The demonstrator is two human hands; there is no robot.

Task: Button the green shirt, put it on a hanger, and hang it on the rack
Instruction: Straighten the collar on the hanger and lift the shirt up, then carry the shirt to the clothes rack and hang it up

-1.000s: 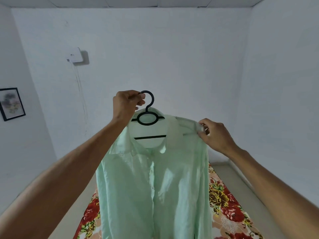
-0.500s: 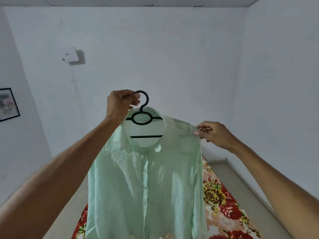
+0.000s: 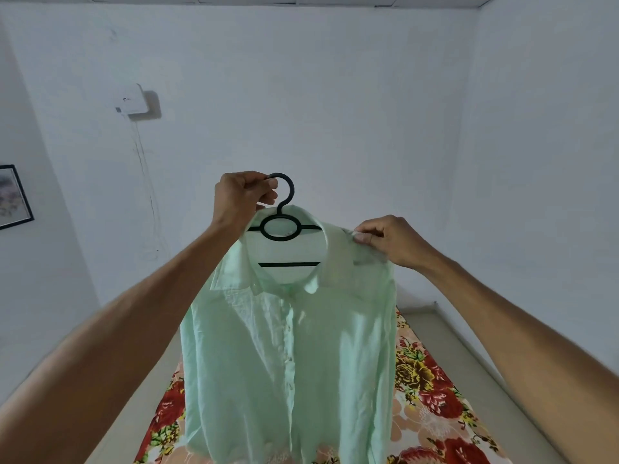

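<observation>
The green shirt (image 3: 288, 346) hangs on a black hanger (image 3: 280, 226) held up in mid-air at the centre of the view, in front of a white wall (image 3: 301, 95). Its front faces the camera, the placket running down the middle with small buttons fastened along it, and the collar spread open around the hanger's ring and lower crossbar. The hem drops out of view at 6 o'clock.

The left hand (image 3: 239, 200) sits at 11 o'clock from the collar, fingers curled shut around the open end of the hanger's hook, carrying the weight. The right hand (image 3: 390, 241) is at 2 o'clock from the collar, its thumb and fingertips pinched closed on a fold of the shirt's shoulder fabric just beside the collar. Both forearms reach in from the lower corners, at 7 and 5 o'clock.

Below and behind the shirt lies a floral bedsheet (image 3: 432, 396) in red, yellow and peach, showing at 5 o'clock and at 7 o'clock on either side of the cloth. On the wall at 10 o'clock a small white box (image 3: 132, 100) is mounted, with thin wires trailing down from it. At 9 o'clock, on the left wall, a framed picture (image 3: 13, 195) with a dark frame is cut off by the edge of the view.
</observation>
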